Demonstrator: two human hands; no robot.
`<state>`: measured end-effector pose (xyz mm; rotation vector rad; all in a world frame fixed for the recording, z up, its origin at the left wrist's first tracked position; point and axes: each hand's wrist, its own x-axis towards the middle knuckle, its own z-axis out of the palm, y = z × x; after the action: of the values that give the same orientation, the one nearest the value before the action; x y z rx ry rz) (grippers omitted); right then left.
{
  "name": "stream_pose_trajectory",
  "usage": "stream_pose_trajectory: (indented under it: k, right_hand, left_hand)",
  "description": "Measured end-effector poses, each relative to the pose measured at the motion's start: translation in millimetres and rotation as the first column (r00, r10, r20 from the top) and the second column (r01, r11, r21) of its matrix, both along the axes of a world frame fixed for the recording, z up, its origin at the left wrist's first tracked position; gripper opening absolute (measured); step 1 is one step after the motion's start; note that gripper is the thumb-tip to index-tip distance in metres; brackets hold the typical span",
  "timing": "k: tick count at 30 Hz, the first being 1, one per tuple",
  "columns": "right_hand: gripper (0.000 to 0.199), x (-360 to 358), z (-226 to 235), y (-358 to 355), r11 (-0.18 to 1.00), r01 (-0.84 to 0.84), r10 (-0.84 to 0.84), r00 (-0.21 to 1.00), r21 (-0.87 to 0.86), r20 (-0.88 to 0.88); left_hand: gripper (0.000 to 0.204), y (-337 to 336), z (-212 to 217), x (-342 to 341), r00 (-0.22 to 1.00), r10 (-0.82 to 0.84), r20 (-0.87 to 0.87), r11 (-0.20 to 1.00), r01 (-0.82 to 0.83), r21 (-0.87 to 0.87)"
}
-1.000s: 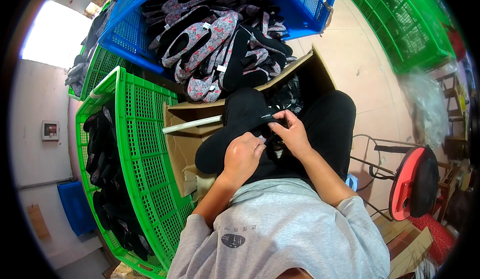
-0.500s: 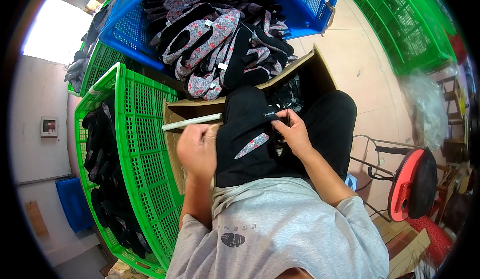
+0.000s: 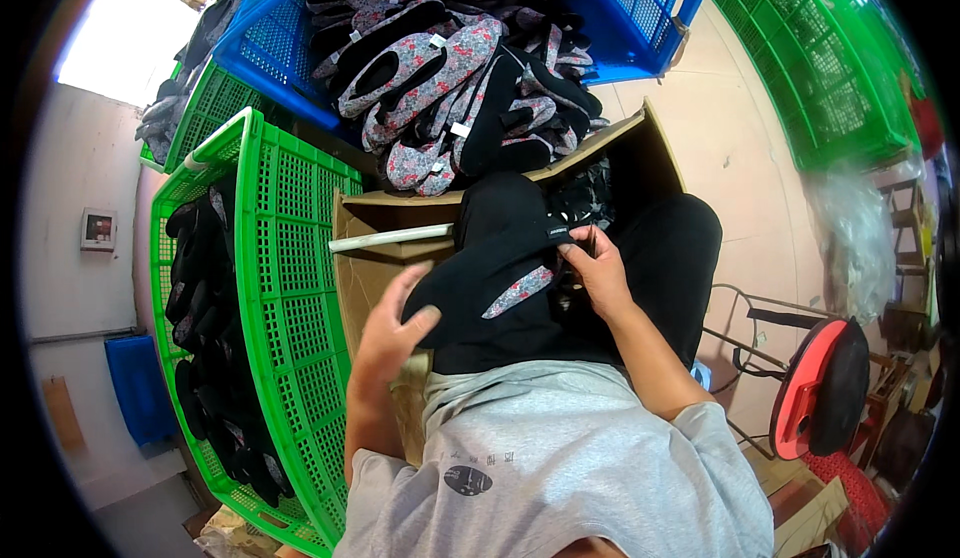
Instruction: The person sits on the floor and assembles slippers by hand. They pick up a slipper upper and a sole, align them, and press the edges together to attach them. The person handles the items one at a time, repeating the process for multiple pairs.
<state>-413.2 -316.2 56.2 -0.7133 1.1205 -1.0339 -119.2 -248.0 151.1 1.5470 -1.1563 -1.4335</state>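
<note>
Slipper (image 3: pixel 465 286) crosses dark trousers (image 3: pixel 672 253) (green crate (image 3: pixel 305 288) alongside, pale floor (image 3: pixel 750 198)); right grip (image 3: pixel 602 270) pinches it, left grip (image 3: pixel 388 328) wide.

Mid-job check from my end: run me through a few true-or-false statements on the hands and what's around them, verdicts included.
1. The right hand holds the black slipper near its small tag. True.
2. The left hand is clenched in a fist. False: its thumb and fingers are spread apart.
3. The blue crate contains patterned slippers. True.
4. The white rod lies inside the blue crate. False: it extends over the cardboard box.
5. A red and black round seat is on the person's right. True.
</note>
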Motion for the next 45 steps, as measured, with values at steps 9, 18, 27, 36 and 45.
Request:
stream_pose_trajectory:
  k: [9, 18, 27, 36, 45]
  right_hand:
    - [0.014, 4, -9, 7, 0.996, -0.001, -0.009, 0.992, -0.084, -0.127]
    - [0.027, -14, -15, 2, 0.956, 0.237, -0.25, 0.966, 0.173, 0.059]
    - [0.038, -15, -27, 4, 0.986, 0.11, -0.128, 0.981, 0.127, 0.144]
    - [0.029, -22, -34, -1, 0.967, 0.198, -0.227, 0.956, 0.163, 0.187]
    - [0.029, -7, -17, 5, 0.932, 0.222, -0.291, 0.929, 0.286, 0.227]
  left_hand:
    - [0.052, -3, -3, -34, 0.927, 0.246, -0.282, 0.938, -0.154, 0.311]
    - [0.06, -6, 5, -16, 0.898, 0.146, -0.416, 0.972, -0.051, 0.231]
    - [0.065, 4, 7, -23, 0.907, 0.054, -0.418, 0.953, 0.078, 0.291]
    - [0.058, 13, 10, -36, 0.933, -0.092, -0.348, 0.984, 0.138, 0.109]
    - [0.054, 6, 40, -17, 0.953, -0.301, -0.03, 0.924, 0.3, 0.236]
